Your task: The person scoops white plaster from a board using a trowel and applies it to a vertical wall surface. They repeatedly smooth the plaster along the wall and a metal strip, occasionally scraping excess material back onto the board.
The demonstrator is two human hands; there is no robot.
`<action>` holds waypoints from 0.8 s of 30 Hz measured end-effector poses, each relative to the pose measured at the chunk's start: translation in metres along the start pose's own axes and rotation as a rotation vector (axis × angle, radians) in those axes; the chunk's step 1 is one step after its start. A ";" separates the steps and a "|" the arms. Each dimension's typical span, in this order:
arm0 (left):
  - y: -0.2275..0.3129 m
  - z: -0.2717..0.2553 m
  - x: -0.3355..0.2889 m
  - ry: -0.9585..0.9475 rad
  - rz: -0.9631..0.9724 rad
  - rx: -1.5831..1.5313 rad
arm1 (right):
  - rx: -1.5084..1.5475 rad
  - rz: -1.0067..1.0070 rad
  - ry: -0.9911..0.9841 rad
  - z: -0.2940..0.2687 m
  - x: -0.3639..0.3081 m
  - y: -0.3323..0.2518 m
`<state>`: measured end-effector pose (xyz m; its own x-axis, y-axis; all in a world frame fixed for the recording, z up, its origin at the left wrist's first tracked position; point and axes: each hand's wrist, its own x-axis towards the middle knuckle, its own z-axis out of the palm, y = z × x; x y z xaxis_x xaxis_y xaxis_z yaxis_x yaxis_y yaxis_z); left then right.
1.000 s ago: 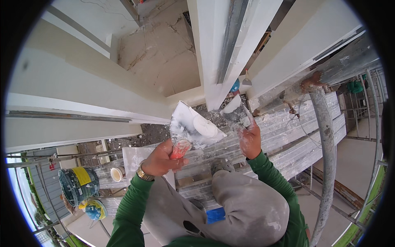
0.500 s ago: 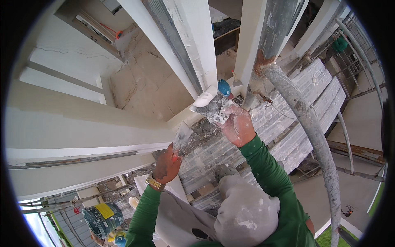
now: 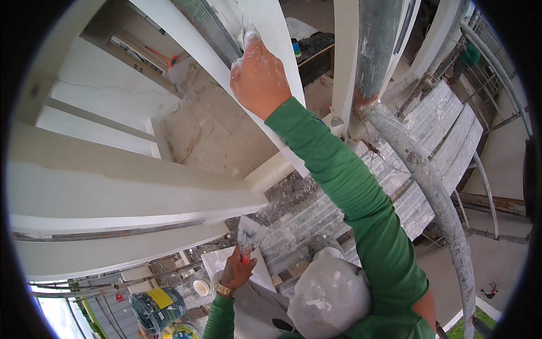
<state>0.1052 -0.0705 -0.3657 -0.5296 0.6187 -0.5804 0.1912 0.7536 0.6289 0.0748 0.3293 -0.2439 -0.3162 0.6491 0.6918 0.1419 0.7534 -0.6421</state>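
Note:
My right hand, smeared with white, is raised against a white post beside a grey metal strip. Its fingers are closed round a putty knife, whose blade mostly hides behind the hand; only a sliver shows near the fingertips. Low and close to my body, my left hand grips a second putty knife by its red handle. That wide, whitish-stained blade points away from me, above a white board.
Splattered metal planks form the platform under me. A thick curved pipe rises on the right. At lower left are a dark bucket with a yellow label and a small white tub. A low wall spans the left.
My right hand has gone from low at the foot of the post to high up against it, arm stretched out. The left hand with its putty knife has dropped nearer my body.

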 end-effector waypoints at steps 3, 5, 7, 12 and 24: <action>-0.013 0.006 0.003 -0.010 0.018 -0.031 | -0.099 0.000 -0.094 0.011 -0.003 -0.014; -0.002 0.010 0.000 -0.004 0.028 -0.061 | -0.127 0.022 -0.166 0.001 0.004 -0.022; 0.003 0.014 0.002 -0.002 0.033 -0.128 | -0.074 0.044 -0.216 -0.007 0.004 -0.019; 0.011 0.016 0.031 -0.065 0.063 -0.466 | 0.263 0.126 -0.274 -0.049 -0.028 -0.003; 0.110 -0.040 0.041 -0.523 0.371 -1.156 | 0.405 -0.267 -0.605 -0.122 -0.164 0.052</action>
<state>0.0715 0.0287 -0.2993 -0.1697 0.9545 -0.2453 -0.6939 0.0610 0.7175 0.2484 0.2748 -0.3506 -0.7651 0.1929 0.6144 -0.3287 0.7035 -0.6301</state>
